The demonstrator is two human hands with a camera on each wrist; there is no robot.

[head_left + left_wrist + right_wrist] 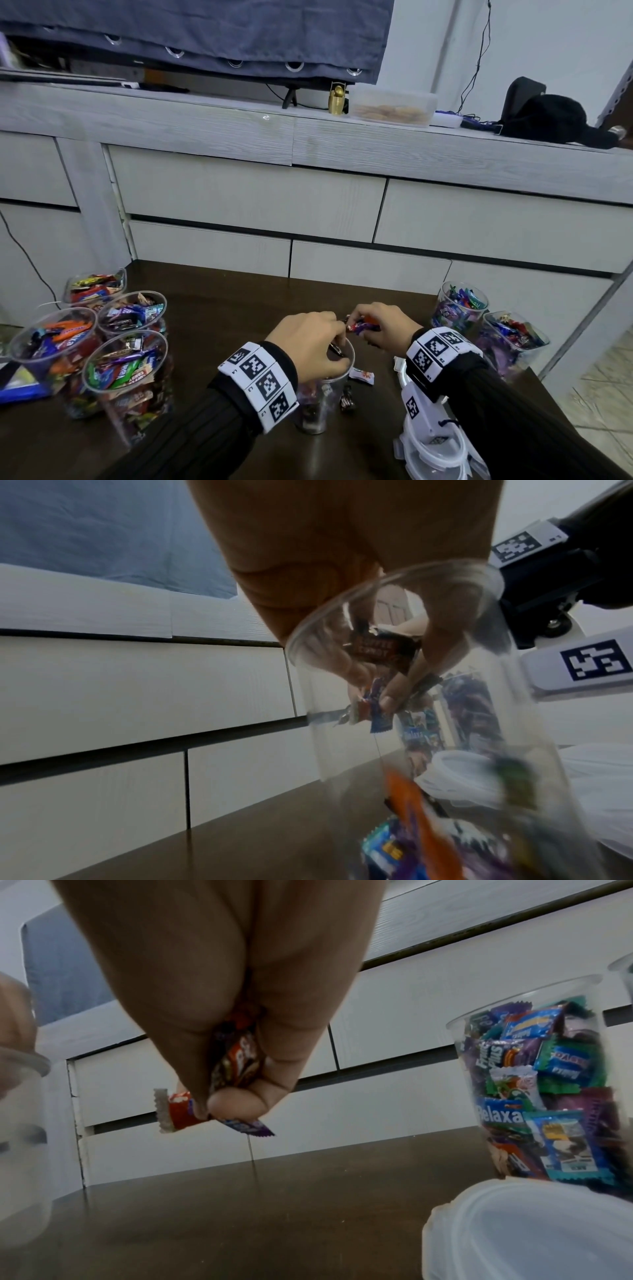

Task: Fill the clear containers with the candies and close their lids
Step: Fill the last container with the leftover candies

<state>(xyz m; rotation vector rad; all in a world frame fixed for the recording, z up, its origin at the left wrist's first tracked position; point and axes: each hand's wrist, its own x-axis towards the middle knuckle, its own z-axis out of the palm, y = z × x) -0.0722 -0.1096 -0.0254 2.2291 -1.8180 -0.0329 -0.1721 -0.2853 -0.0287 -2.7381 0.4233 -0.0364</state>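
Note:
A clear container (pixel 318 404) with a few candies at its bottom stands on the dark table (pixel 222 308) in front of me. My left hand (pixel 334 349) curls over its rim and pinches a brown coffee candy (pixel 377 650) at the mouth. Just beyond the rim, my right hand (pixel 361 327) grips a small bunch of candies (pixel 363 325), red and purple wrappers (pixel 236 1064) sticking out below the fingers. In the right wrist view the container (pixel 20 1123) is blurred at the left edge. Two loose candies (pixel 363 375) lie on the table beside it.
Several candy-filled open containers (pixel 123 370) crowd the table's left side, and two more (pixel 459 305) stand at the right edge. A stack of clear lids (pixel 435 455) lies near my right forearm. A grey drawer unit (pixel 253 192) rises behind the table.

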